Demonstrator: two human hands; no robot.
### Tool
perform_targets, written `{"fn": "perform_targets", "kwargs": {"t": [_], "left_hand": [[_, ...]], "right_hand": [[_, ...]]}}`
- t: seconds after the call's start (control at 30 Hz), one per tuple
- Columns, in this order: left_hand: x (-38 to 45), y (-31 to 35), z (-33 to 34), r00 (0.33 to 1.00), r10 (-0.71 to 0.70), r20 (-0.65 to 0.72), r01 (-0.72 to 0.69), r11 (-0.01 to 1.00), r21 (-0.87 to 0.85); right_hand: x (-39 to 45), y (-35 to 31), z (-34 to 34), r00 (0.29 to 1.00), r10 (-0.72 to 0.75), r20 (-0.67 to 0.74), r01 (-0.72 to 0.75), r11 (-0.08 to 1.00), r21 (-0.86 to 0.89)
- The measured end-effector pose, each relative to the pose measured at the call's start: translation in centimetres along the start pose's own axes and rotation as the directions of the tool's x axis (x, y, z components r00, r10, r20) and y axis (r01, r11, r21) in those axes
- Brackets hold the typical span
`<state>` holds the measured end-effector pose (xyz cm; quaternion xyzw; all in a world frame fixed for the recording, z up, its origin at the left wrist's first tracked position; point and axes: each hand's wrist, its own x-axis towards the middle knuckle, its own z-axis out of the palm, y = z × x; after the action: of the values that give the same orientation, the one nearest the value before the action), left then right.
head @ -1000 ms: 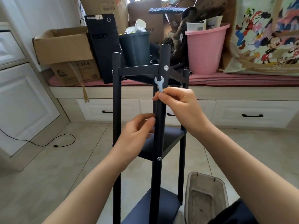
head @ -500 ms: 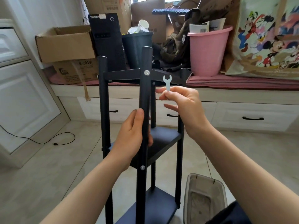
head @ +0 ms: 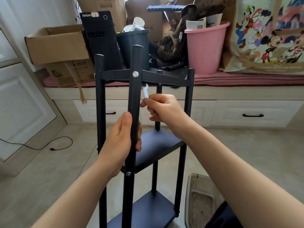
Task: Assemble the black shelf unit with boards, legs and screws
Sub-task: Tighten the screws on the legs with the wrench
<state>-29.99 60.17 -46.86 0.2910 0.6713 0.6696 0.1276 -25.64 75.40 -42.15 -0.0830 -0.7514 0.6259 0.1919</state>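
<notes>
The black shelf unit (head: 187, 112) stands upright on the floor in front of me, with a top board (head: 164, 76), a middle board (head: 158, 145) and a bottom board (head: 148, 209) between round black legs. My left hand (head: 121, 142) grips the near front leg (head: 134, 99) between the top and middle boards. A silver screw (head: 135, 73) sits in that leg at the top board, another screw (head: 128, 173) lower down. My right hand (head: 162, 109) pinches a small silver wrench (head: 145, 91) just right of the leg, its open jaw up under the top board.
A clear plastic tray (head: 200, 199) lies on the floor at lower right. Behind the shelf, a window seat with drawers carries cardboard boxes (head: 57, 45), a black computer tower (head: 100, 38), a dark bin (head: 133, 46) and a pink bucket (head: 205, 46). A black cable (head: 49, 145) trails on the left floor.
The shelf has turned, its near leg shifting left. My left hand closed round that leg. My right hand carried the wrench from in front of the leg to its right side, under the top board.
</notes>
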Motion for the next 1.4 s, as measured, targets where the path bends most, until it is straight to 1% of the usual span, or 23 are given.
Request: {"fn": "perform_targets", "kwargs": {"t": [0.07, 0.2, 0.33, 0.43, 0.53, 0.73, 0.9, 1.2, 1.4], "left_hand": [[-0.1, 0.1, 0.0, 1.000, -0.010, 0.010, 0.010, 1.000, -0.019], [0.1, 0.2, -0.3, 0.999, -0.045, -0.017, 0.044, 0.997, -0.057], [0.2, 0.3, -0.6, 0.997, -0.067, -0.025, 0.065, 0.995, -0.074], [0.5, 0.4, -0.6, 0.996, -0.085, -0.038, 0.081, 0.992, -0.093], [0.7, 0.5, -0.7, 0.995, -0.088, -0.045, 0.083, 0.993, -0.089], [0.6, 0.7, -1.0, 0.994, -0.100, -0.033, 0.097, 0.991, -0.091], [0.4, 0.9, -1.1, 0.995, -0.099, -0.019, 0.096, 0.989, -0.110], [0.1, 0.7, -0.8, 0.998, -0.063, -0.004, 0.063, 0.995, -0.074], [0.0, 0.7, -0.7, 0.997, -0.065, 0.039, 0.067, 0.996, -0.056]], "right_hand": [[0.2, -0.2, 0.0, 1.000, -0.020, -0.007, 0.020, 1.000, 0.008], [0.6, -0.2, 0.1, 0.993, -0.109, -0.041, 0.110, 0.994, 0.006], [1.1, -0.3, 0.9, 0.980, -0.190, -0.053, 0.187, 0.981, -0.056], [1.6, 0.0, 1.6, 0.961, -0.254, -0.109, 0.241, 0.963, -0.119], [1.8, 0.4, 2.2, 0.944, -0.298, -0.143, 0.278, 0.950, -0.146], [2.1, 0.5, 2.8, 0.939, -0.312, -0.148, 0.290, 0.945, -0.152], [2.6, 0.7, 2.5, 0.947, -0.268, -0.176, 0.239, 0.956, -0.167], [2.3, 0.4, 2.7, 0.908, -0.366, -0.205, 0.345, 0.929, -0.132], [2.6, 0.8, 3.3, 0.870, -0.412, -0.270, 0.379, 0.910, -0.167]]}}
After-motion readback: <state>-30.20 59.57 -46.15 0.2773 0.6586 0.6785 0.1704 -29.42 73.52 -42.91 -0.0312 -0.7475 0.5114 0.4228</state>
